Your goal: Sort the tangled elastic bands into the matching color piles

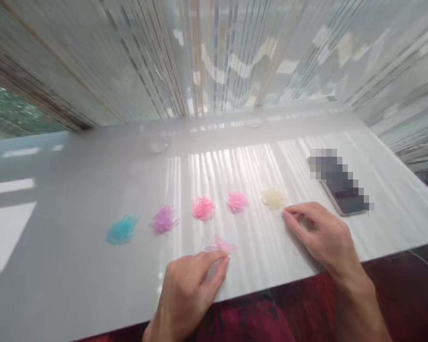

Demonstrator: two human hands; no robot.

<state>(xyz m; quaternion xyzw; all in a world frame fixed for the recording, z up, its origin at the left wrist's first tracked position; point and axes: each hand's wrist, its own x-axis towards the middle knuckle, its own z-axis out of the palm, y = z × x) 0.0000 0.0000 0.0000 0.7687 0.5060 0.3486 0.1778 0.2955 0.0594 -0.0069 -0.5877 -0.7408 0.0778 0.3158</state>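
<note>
Five small piles of thin strands form a row on the white table: blue (122, 230), purple (164, 220), coral pink (203, 209), light pink (237, 202) and pale yellow (273, 198). Nearer the front lies a loose mixed pile (221, 244) of pink and bluish strands. My left hand (194, 287) touches its near edge, thumb and forefinger pinched together; anything between them is too small to make out. Just right of the yellow pile, my right hand (319, 235) has its thumb and forefinger tips together, and whatever they hold is not visible.
A dark phone (342, 185), partly pixelated, lies at the right of the table (74, 280). A clear round object (159, 142) stands toward the back left, and another faint one (253, 123) at the back. Striped sheer curtains (199, 57) hang behind.
</note>
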